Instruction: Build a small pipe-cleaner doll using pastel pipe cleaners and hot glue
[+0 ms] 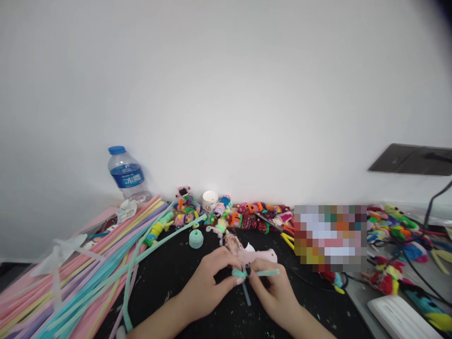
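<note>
"What have you got hold of?"

"A mint pipe cleaner (265, 272), low over the black mat (169, 278). My left hand (206, 282) pinches its curled end tight. My right hand (277, 292) pinches it just beside that, and the tail pokes out to the right."

"What could go wrong?"

"The pink glue gun (259, 255) lies just beyond my fingers. If its tip is hot, I'd judge a slip could burn a knuckle."

"Room to move?"

"Little. The loose bundle of pipe cleaners (88, 268) crowds the left, a cable (431, 202) trails on the right, and fuzzy figures (247, 219) line the far edge. Only the near mat is open."
</note>
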Available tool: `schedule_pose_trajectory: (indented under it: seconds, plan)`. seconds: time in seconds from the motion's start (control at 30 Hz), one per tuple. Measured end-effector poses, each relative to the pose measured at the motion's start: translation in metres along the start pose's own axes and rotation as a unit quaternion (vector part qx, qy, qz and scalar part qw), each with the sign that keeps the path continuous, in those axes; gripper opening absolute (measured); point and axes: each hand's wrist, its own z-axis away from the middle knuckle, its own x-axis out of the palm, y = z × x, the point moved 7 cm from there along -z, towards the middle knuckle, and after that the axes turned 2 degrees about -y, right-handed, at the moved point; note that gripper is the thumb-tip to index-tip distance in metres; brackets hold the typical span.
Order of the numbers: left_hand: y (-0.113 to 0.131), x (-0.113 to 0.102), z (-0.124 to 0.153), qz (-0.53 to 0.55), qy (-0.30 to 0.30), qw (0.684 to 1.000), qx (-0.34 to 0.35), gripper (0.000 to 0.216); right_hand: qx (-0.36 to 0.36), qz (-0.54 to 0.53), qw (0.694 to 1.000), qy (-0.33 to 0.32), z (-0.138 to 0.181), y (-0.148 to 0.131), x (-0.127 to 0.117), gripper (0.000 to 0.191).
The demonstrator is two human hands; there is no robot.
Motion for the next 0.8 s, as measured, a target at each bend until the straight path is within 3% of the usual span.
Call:
schedule_pose_trajectory:
  seconds: [0.37, 0.47, 0.57, 0.67, 0.8]
  plan:
    - [0.013, 0.016, 0.009, -0.067, -0.086, 0.993, 0.049, 0.019, -0.027, -0.014, 0.999, 0.017, 0.004, -0.003, 0.000, 0.026]
    - [0.007, 0.011, 0.007, -0.018, -0.042, 0.999, 0.026, 0.014, -0.028, -0.008, 0.999, 0.015, 0.003, -0.003, -0.006, 0.021]
    - [-0.013, -0.003, 0.002, 0.092, 0.057, 0.993, -0.040, 0.008, -0.038, 0.042, 0.997, 0.042, 0.000, -0.005, -0.018, 0.009]
    - [-0.030, -0.013, -0.001, 0.225, 0.124, 0.962, -0.092, 0.012, -0.023, 0.141, 0.988, 0.052, -0.006, -0.005, -0.023, 0.033]
    - [-0.037, -0.019, -0.005, 0.325, 0.141, 0.928, -0.113, 0.019, 0.043, 0.236, 0.971, 0.011, -0.009, 0.004, -0.016, 0.045]
